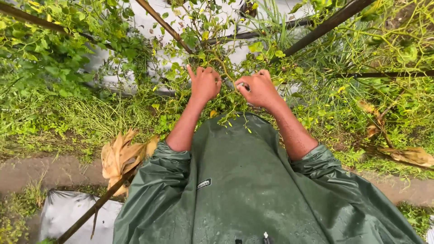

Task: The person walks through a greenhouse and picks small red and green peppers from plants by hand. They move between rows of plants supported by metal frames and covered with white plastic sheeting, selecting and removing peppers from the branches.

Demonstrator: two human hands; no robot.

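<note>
My left hand (pixel 205 84) and my right hand (pixel 257 88) are side by side in a tangle of thin green stems and small leaves (pixel 226 68). Both have their fingers curled around strands of the plant, the left with one finger lifted. What lies between the fingers of the right hand is mostly hidden. My arms come out of a wet dark green raincoat (pixel 239 180) that fills the lower middle of the view.
Dark slanted poles (pixel 325 27) cross above the plants. White plastic sheeting (pixel 149 22) shows behind the foliage and at the lower left (pixel 68 212). Dry yellow leaves (pixel 120 156) hang on a pole at the left; more dry leaves (pixel 407 156) lie right. Bare soil strip (pixel 45 171) below.
</note>
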